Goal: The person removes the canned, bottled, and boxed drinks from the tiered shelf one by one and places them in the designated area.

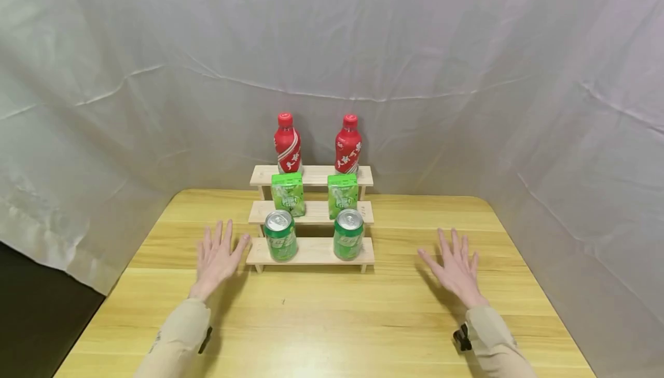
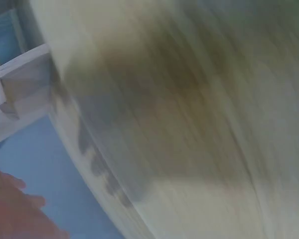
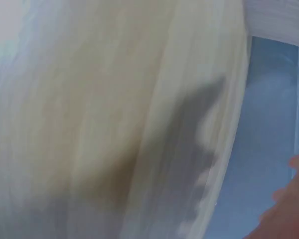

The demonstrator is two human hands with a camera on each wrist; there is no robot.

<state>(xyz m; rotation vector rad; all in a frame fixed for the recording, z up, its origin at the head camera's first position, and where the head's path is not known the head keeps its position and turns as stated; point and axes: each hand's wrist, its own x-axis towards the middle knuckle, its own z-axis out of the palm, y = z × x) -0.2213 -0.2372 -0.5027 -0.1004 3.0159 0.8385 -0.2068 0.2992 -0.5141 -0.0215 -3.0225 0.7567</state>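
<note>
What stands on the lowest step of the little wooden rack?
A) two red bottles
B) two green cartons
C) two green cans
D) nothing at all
C: two green cans stand on the bottom step of the wooden rack, the green cartons sit on the middle step and the red bottles on the top one.

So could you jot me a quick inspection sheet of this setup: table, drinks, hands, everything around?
Surface: wooden table, bare at the front.
Job's things: stepped shelf holding two red bottles on top, two green cartons in the middle, two green cans on the bottom.
Clutter: nothing seen.
Hands: left hand and right hand open, fingers spread, holding nothing.
Cables: nothing seen.
Surroundings: white sheet behind and at the sides.
</note>
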